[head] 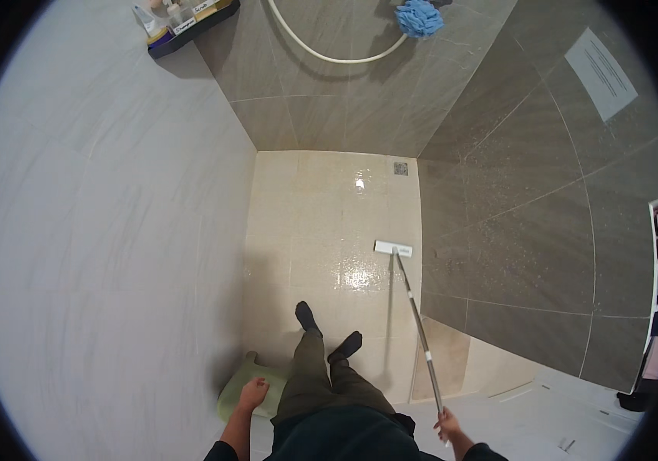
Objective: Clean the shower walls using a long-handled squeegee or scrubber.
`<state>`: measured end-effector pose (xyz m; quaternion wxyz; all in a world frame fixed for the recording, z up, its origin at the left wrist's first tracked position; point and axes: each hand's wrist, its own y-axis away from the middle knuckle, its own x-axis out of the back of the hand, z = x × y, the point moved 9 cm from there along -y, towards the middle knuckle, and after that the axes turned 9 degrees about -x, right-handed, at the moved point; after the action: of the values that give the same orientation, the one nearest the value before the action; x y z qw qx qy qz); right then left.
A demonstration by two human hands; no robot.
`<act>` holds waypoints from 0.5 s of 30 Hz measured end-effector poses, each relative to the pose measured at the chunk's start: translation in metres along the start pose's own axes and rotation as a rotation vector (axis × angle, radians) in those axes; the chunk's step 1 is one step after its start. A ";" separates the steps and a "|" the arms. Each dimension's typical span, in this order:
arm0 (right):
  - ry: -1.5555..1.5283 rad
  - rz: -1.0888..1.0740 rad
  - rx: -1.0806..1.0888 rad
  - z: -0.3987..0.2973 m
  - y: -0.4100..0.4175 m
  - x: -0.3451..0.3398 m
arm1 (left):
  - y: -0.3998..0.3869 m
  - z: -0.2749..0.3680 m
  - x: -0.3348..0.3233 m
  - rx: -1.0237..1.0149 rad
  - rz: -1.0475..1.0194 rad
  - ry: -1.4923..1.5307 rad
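Note:
My right hand (447,425) grips the upper end of a metal pole (421,331) at the lower right. The pole slants away from me to a flat white cleaning head (385,247), which rests on the wet beige tiled floor (317,207) near the right wall. Whether this head is a squeegee, brush or mop cannot be made out. On the other side, my left hand (255,392) hangs with curled fingers and nothing visible in it. Behind it in the picture is a green plastic stool or tub (234,397), partly covered by my arm and leg.
A small drain (401,169) sits in the far right floor corner. Grey tiled walls (513,248) enclose the floor. A white shower hose (334,59), a blue bath puff (419,18) and a dark shelf (193,31) of bottles are higher up. Wall paper (601,74) bears writing.

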<state>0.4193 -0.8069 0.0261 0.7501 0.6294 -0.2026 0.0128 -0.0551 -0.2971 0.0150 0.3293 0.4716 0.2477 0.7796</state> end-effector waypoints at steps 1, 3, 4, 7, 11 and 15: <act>0.051 0.044 -0.018 -0.001 0.025 0.001 | -0.004 -0.002 -0.010 -0.011 -0.011 0.012; 0.180 0.198 0.075 -0.020 0.010 0.011 | -0.009 -0.010 -0.038 0.014 -0.136 -0.006; 0.315 0.327 0.175 -0.036 0.007 0.012 | -0.012 -0.017 -0.044 0.004 -0.140 -0.005; 0.327 0.418 0.334 -0.163 0.013 0.016 | -0.031 -0.028 -0.047 -0.030 -0.271 -0.035; 0.287 0.534 0.467 -0.351 -0.003 0.046 | -0.089 0.001 0.004 -0.049 -0.200 -0.037; 0.409 0.648 0.375 -0.485 -0.013 0.080 | -0.142 0.044 0.077 0.002 0.000 0.258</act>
<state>0.6355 -0.3678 -0.0212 0.6044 0.6434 -0.2310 0.4091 -0.0016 -0.1430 -0.0206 0.2941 0.3679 0.2888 0.8335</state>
